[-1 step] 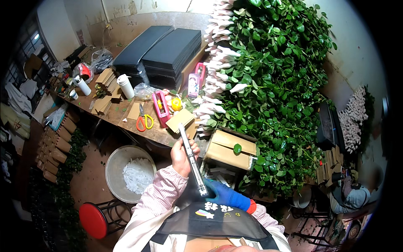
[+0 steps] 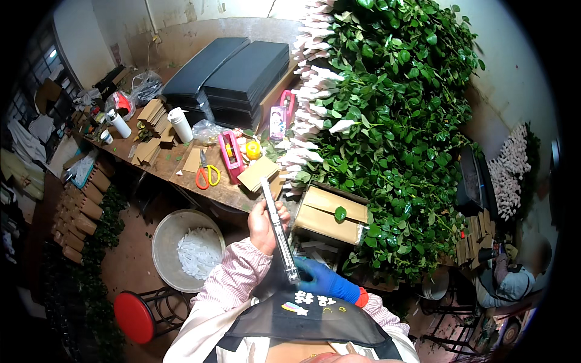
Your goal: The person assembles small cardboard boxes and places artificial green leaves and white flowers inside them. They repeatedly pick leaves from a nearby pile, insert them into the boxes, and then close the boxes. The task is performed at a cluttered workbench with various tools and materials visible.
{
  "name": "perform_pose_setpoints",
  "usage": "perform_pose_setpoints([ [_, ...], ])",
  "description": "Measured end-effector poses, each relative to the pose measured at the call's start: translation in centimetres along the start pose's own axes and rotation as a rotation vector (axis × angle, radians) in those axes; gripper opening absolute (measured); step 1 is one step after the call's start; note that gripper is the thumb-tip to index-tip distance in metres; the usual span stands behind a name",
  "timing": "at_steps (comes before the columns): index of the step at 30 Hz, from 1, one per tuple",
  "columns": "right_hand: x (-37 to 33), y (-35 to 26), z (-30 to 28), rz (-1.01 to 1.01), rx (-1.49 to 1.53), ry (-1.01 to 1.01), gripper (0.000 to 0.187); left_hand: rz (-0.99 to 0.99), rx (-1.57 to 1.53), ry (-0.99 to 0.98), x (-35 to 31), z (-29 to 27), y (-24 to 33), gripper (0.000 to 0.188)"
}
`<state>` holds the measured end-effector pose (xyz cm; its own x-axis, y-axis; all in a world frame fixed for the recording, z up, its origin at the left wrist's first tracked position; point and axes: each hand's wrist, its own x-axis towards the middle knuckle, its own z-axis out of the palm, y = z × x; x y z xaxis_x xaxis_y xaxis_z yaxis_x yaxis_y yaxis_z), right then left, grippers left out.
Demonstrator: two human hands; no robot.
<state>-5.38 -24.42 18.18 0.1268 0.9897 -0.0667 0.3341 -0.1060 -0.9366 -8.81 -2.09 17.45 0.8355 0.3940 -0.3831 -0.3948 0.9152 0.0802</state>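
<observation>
My bare left hand (image 2: 262, 227) is wrapped round a long, narrow silver and white stapler (image 2: 279, 236), holding it tilted in front of my apron. Its upper end reaches over the table edge, close to a small tan cardboard piece (image 2: 259, 173). At the lower end is my right hand (image 2: 321, 279), in a blue glove with a red cuff. The gloved fingers are partly hidden beside the stapler, and their grip is unclear. Scissors with red and yellow handles (image 2: 207, 176) and a pink tape dispenser (image 2: 231, 157) lie on the table (image 2: 172, 166) ahead.
Leafy green stems (image 2: 399, 133) with white-covered heads (image 2: 315, 78) are piled high on the right. Before them stands an open cardboard box (image 2: 330, 215). Black sheets (image 2: 245, 69) are stacked behind. A bin of white strips (image 2: 158, 251) and a red stool (image 2: 134, 318) stand left; a person (image 2: 514, 281) sits far right.
The stapler and my left hand have shifted very slightly to the right. Otherwise the scene looks the same.
</observation>
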Motion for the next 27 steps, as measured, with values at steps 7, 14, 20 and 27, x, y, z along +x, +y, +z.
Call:
perform_pose_setpoints([
  [7, -3.9, -5.4, -4.1, -0.098, 1.087, 0.107, 0.063, -0.208, 0.595, -0.002, -5.3, 1.1, -9.3, 0.04],
  [14, -8.3, -6.1, -9.5, -0.377, 0.085, 0.475, 0.057, -0.492, 1.019, -0.189, -8.3, -1.2, -12.2, 0.029],
  [20, -9.8, -2.0, -10.7, -0.187, -0.508, 0.652, 0.083, -0.174, 1.622, -0.632, -8.3, 0.5, -11.9, 0.034],
  [27, -9.1, 1.4, -4.7, 0.143, 0.024, 0.509, 0.129, -0.445, 1.373, -0.401, -4.2, 1.6, -10.9, 0.053],
])
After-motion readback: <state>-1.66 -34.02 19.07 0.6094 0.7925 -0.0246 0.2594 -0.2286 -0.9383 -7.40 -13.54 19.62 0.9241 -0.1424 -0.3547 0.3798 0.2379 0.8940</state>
